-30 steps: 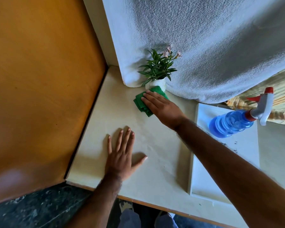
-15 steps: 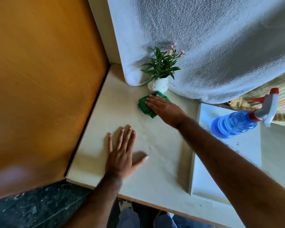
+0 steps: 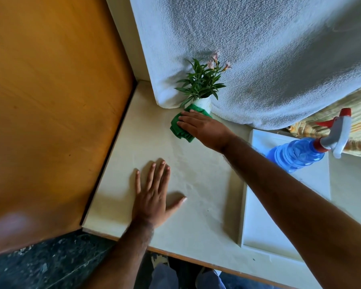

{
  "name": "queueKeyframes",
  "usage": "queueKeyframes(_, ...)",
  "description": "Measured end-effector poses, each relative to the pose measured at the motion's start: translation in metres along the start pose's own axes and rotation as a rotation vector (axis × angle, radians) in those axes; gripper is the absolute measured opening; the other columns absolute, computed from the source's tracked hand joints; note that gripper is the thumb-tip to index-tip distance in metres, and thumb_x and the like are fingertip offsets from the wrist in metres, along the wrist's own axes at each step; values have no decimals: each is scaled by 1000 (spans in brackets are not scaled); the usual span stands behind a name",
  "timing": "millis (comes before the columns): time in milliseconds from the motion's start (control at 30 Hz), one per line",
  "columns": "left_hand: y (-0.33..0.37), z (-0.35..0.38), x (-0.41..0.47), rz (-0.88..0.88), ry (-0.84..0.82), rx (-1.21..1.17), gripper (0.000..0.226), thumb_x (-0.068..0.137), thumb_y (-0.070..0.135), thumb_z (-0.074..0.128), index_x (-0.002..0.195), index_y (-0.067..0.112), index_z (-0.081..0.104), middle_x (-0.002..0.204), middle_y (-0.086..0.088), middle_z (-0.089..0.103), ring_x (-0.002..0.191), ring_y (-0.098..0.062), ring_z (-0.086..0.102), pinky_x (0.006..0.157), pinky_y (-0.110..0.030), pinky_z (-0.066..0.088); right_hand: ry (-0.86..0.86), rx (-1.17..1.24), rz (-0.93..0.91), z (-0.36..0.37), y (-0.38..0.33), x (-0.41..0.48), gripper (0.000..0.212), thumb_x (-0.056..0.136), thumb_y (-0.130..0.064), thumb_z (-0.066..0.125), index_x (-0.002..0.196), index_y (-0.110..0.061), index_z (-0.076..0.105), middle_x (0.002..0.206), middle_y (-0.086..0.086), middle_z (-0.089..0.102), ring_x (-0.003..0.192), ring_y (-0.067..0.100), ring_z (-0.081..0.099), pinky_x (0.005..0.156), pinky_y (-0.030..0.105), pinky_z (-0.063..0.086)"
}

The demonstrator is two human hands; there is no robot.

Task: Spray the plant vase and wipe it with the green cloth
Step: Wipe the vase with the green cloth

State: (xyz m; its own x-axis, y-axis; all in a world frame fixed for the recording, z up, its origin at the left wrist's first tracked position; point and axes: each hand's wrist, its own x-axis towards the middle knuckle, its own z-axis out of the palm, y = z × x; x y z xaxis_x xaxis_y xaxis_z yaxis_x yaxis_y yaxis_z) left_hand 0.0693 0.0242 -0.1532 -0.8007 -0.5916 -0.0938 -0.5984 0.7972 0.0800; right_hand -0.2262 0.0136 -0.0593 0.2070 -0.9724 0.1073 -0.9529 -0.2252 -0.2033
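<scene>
One white vase (image 3: pixel 203 103) with one leafy plant (image 3: pixel 200 82) stands at the back of the table (image 3: pixel 196 184), against a hanging white towel (image 3: pixel 258 59). The right hand (image 3: pixel 204 127) presses one green cloth (image 3: pixel 180 127) against the vase's front, fingers flat over it. The left hand (image 3: pixel 152 197) lies open, palm down on the table, grasping nothing. One blue spray bottle (image 3: pixel 300 152) stands on one white tray (image 3: pixel 265 226). No readable writing shows anywhere.

No readable text, labels or nos. anywhere; spray bottle (image 3: pixel 296 153) has none visible.
</scene>
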Motion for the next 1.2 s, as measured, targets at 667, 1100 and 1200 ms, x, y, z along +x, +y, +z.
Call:
queueKeyframes(667,0,-2,1,-7,-2,-11,112,87,91,25,168,15,13,178,-9,8,164,-30,7,128,-69,9,-97,89,59,-1,-10,1,49,94,11,36,139,1,53,146,18,52,141,35,40,116,48,36)
queueKeyframes(1100,-1,2,1,-1,23,-26,112,87,91,29,168,15,14,178,-9,10,164,-30,7,128,-69,9,99,-43,74,-6,4,-21,42,100,0,32,133,3,59,139,21,58,135,38,48,111,52,42)
queueKeyframes(1200,-2,1,0,-2,14,-32,112,87,91,27,168,15,12,178,-9,8,164,-30,6,128,-70,9,62,-9,124,0,-1,-24,48,99,-3,26,134,2,58,140,20,58,136,38,47,112,51,41)
